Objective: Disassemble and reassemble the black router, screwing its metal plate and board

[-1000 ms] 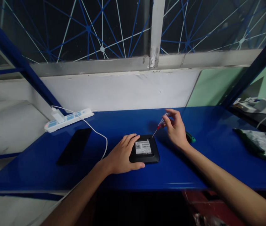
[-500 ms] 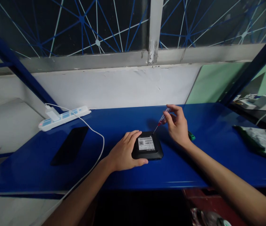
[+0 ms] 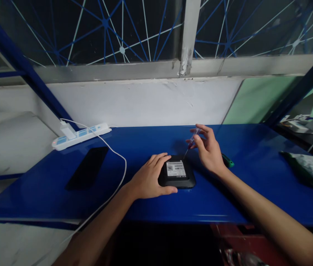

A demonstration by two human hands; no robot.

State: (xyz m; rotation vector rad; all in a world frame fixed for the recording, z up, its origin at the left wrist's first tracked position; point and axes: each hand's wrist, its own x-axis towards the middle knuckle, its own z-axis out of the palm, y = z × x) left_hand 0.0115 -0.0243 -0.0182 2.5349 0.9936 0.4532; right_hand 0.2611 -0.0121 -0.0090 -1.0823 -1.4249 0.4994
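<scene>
While our left hand point(image 3: 148, 179) is pressing down on the small black box point(image 3: 177, 173) near the front middle of the blue surface point(image 3: 48, 192), its fingers spread over the left edge, our right hand point(image 3: 207, 149) is pinching a thin red-handled screwdriver point(image 3: 190, 143) between thumb and fingertips, with the tip meeting the box's far right corner. We are judging the work as barely under way: the box is lying label-side up and closed, with no screw or cover visible beside it. A green-tipped tool point(image 3: 227, 161) is lying just behind our right wrist. A dark phone point(image 3: 87, 172), a white cable point(image 3: 117, 162) and a power strip point(image 3: 80, 136) are sitting well to the left, obstructing nothing.
</scene>
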